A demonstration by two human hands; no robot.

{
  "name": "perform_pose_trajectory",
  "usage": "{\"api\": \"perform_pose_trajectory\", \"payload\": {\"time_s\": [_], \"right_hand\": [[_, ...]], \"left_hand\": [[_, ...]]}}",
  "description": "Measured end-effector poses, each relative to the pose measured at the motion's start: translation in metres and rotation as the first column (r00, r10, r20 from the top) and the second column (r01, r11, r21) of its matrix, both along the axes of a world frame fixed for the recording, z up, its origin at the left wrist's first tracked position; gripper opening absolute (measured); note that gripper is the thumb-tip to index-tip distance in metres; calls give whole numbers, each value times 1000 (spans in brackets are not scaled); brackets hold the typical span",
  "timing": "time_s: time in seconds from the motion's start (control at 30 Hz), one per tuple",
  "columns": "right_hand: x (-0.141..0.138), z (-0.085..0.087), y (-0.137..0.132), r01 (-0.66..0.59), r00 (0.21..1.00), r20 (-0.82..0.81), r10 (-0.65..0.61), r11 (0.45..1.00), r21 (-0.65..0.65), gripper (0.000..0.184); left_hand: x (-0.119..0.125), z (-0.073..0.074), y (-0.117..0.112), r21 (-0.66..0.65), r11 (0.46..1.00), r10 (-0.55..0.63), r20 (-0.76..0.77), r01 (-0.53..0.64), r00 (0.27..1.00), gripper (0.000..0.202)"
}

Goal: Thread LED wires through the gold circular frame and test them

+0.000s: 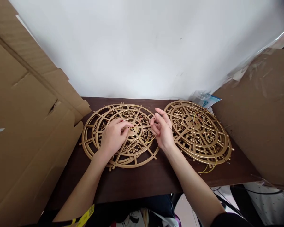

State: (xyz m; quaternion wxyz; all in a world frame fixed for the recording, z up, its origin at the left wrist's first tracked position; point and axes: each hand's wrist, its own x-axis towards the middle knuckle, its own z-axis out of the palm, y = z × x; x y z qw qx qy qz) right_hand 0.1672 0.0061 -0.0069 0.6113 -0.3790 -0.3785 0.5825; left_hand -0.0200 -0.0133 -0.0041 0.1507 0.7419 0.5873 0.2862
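Note:
A stack of round gold openwork panels with scrollwork (135,164) lies flat under my hands. My left hand (115,134) rests over its hub, thumb and fingertips pinched together around thin wires (140,118) at the centre. Red and yellow strands run from there toward the right. Over the right side of the same stack, my right hand (162,129) is raised, palm partly up. Its thumb and a curled finger pinch a thin dark wire, while the other fingers are loosely bent. The wire ends are too fine to make out.
A second stack of gold panels (194,138) with wires at its hub sits to the right on the dark brown table (137,186). Cardboard stands at the left (33,126) and right (262,119). A clear-and-blue plastic packet (207,100) lies behind, near the white wall (137,47).

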Motion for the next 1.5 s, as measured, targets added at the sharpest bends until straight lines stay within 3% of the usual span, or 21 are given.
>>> {"api": "perform_pose_trajectory", "payload": {"time_s": [0.1,0.3,0.47,0.63,0.9,1.07,1.3,1.5], "right_hand": [[2,2,-1,1,997,-78,-2,1000,-12,39],[2,4,-2,46,995,-93,-38,995,87,47],[2,-1,2,142,983,79,-163,965,220,53],[0,-14,4,212,904,289,-316,916,339,42],[-19,-28,-5,-40,831,524,-186,920,389,34],[-16,-28,-3,19,832,503,-235,918,396,32],[-15,-27,-2,12,870,461,-175,942,334,24],[-14,-24,-2,35,857,476,-196,945,327,20]], "left_hand": [[-1,2,0,-51,998,25,-126,-31,992,22],[4,-2,-1,-40,999,-6,-264,-5,965,26],[6,-3,0,-24,1000,14,-258,-21,966,27],[6,-3,0,-27,999,18,-231,-25,973,26],[8,-6,0,11,1000,16,-287,-13,958,26],[7,-7,2,2,1000,18,-233,-18,972,23],[4,-10,5,34,999,17,-122,-13,992,22],[4,-9,5,10,1000,29,-91,-28,995,20]]}}
